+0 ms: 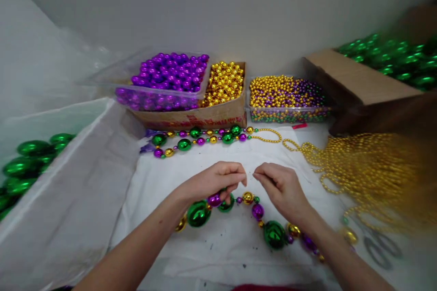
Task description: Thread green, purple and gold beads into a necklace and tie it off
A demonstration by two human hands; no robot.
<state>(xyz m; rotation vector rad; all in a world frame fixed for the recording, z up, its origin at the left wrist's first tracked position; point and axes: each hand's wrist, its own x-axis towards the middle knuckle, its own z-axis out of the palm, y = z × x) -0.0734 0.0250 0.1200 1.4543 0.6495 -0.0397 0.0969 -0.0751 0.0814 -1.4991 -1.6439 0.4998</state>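
A strand of large beads (274,235) in green, purple and gold curves across the white cloth (218,248) under my hands. My left hand (223,176) is closed above it, fingers curled and pressed together, close to a purple bead (214,199) and a green bead (226,203). Just to the right, my right hand (282,187) pinches thumb and forefinger together, pointing at the left. A small gap separates the two sets of fingertips. Whatever either pinch holds is too fine to make out. My right forearm hides part of the strand.
Behind lie a beaded necklace (184,144), a box of gold beads (223,82), a tub of purple beads (170,72) and a tub of small mixed beads (287,95). Gold bead chains (368,168) and scissors (378,245) lie right. Green beads (22,168) fill a left-hand container.
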